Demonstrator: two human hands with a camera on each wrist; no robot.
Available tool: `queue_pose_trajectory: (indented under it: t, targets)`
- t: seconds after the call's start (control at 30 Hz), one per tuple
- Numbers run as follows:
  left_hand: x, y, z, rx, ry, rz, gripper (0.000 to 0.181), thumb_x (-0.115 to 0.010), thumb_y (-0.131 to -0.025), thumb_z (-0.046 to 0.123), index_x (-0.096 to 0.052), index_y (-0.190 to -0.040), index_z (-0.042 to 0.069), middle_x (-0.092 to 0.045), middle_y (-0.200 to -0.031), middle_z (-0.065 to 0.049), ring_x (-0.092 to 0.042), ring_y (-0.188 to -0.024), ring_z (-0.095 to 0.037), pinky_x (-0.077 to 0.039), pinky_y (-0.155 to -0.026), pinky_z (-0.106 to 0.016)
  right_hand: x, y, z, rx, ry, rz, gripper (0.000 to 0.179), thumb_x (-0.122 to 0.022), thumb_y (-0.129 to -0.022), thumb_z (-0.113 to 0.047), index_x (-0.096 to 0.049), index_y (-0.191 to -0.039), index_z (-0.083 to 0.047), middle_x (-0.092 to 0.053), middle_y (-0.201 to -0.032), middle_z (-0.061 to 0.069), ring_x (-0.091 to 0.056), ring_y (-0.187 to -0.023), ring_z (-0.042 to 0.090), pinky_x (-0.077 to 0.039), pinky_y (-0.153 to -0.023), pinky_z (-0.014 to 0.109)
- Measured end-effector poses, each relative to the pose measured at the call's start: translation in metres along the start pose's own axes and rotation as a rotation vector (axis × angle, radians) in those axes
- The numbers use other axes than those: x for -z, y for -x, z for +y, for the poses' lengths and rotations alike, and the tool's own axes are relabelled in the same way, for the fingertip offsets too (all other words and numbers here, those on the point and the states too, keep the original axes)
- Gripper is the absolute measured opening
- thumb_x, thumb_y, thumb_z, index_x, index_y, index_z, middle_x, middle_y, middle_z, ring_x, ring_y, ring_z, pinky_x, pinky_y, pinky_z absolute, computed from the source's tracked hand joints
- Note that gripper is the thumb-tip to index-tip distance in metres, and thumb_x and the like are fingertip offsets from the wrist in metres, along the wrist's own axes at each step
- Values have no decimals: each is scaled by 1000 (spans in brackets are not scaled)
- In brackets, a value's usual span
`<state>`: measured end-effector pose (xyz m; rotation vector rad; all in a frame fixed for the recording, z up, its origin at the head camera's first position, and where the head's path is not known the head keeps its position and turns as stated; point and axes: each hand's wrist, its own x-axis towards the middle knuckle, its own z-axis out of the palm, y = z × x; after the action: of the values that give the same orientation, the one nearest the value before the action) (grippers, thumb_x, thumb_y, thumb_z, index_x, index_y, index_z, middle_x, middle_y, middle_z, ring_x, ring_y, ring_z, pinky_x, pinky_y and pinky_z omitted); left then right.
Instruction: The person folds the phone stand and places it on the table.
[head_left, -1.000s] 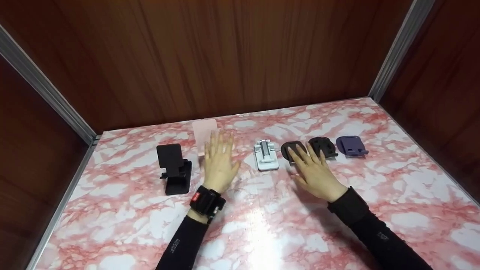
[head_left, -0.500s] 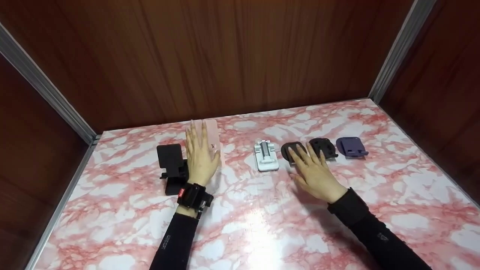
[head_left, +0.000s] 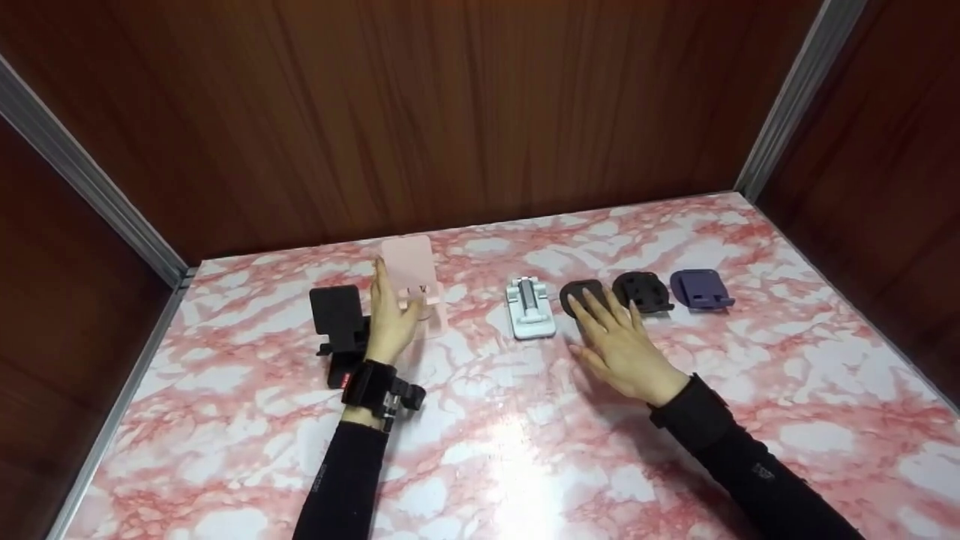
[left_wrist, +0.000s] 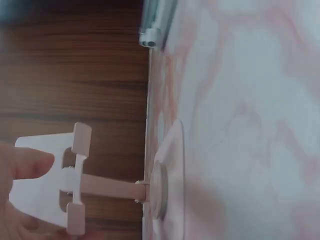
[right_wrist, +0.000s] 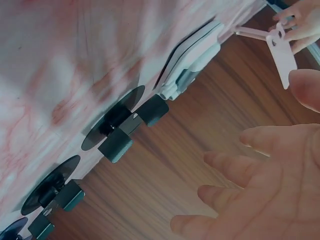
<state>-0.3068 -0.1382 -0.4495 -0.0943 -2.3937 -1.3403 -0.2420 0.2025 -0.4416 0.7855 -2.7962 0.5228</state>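
My left hand (head_left: pixel 393 326) pinches the upright plate of a pink phone stand (head_left: pixel 411 257) from its left side. In the left wrist view the thumb (left_wrist: pixel 35 164) lies across the front of the plate, with fingers partly hidden behind it. The stand's round base (left_wrist: pixel 172 190) is on the tabletop. My right hand (head_left: pixel 622 352) is spread, its straight fingers reaching over a folded dark phone stand (head_left: pixel 574 298). From the right wrist, that palm (right_wrist: pixel 280 195) holds nothing and the dark stand (right_wrist: pixel 120 120) shows apart from the fingers.
Left of my left hand stands an unfolded black phone stand (head_left: pixel 335 309). A folded white phone stand (head_left: pixel 531 319) lies between the hands. Further right are a black stand (head_left: pixel 640 289) and a purple one (head_left: pixel 702 289). A wood-grain wall (head_left: pixel 480 112) rises behind the marbled table (head_left: pixel 480 450).
My left hand moved left from over the pink stand, turned on its side, and took hold of the plate's edge. The right hand stays nearly where it was.
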Motion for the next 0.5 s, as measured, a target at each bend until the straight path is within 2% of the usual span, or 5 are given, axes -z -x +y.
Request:
queue_pose_trajectory:
  t: [0.1,0.2,0.33,0.5]
  targets:
    - [1,0,0,32,0,-9,81,-61,-89,3,-11,-152,-3,-16,-152,-31,-22,-139,-42,-23,-114,-49,0,0,0,-2,13,4,65,-55,-100,-27,-25,-153,-3,-20,-156,23,-3,-144,43,-3,-109,70]
    - [0,1,0,30,-18,22,69,-60,-89,1,-23,-147,-6,-27,-146,-31,-28,-135,-43,-26,-113,-50,-1,0,0,2,17,8,64,-56,-99,-27,-27,-152,-3,-22,-155,24,-4,-143,44,-4,-109,70]
    - [-1,0,0,-39,-29,80,45,-58,-90,-3,-38,-129,-9,-44,-129,-30,-40,-125,-42,-34,-106,-49,-2,1,-2,21,3,3,63,-53,-101,-28,-27,-153,-5,-23,-155,25,-6,-143,45,-4,-108,70]
    - [-3,-1,-2,-133,-17,142,18,-57,-89,-7,-49,-105,-7,-53,-100,-22,-53,-96,-36,-44,-85,-47,-2,2,-4,48,-2,12,61,-52,-101,-29,-28,-152,-5,-23,-154,25,-8,-143,46,-5,-108,71]
